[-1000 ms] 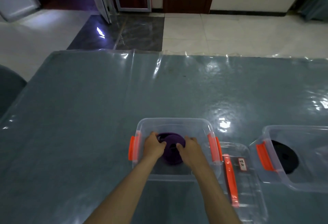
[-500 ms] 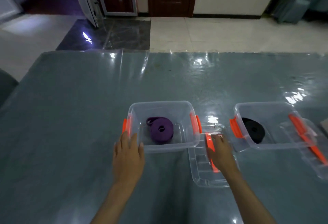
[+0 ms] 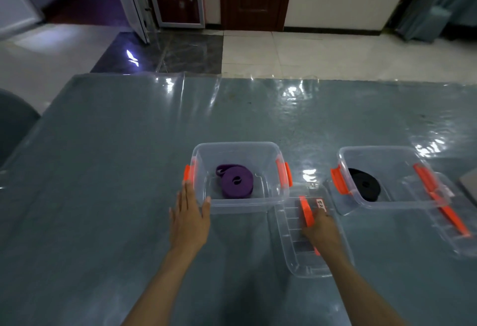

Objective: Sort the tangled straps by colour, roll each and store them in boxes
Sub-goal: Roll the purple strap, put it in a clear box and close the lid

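Observation:
A rolled purple strap [image 3: 236, 181] lies in a clear box [image 3: 237, 205] with orange latches at the table's middle. My left hand [image 3: 189, 218] lies flat with straight fingers against that box's near left corner. Beside the box lies its clear lid [image 3: 291, 232] with an orange handle [image 3: 305, 209]; my right hand [image 3: 320, 230] grips that handle, fingers curled over it. To the right a second clear box [image 3: 387, 203] holds a rolled black strap [image 3: 365, 187].
A second lid [image 3: 449, 232] with an orange handle leans at the right box's far side. A grey flat object [image 3: 470, 186] shows at the right edge. The grey-blue table [image 3: 103, 170] carries a shiny plastic cover. A dark chair [image 3: 13, 124] stands at left.
Both hands left the purple roll inside the box. The left hand came to the box's near left corner; the right hand moved onto the lid and now curls over its orange handle.

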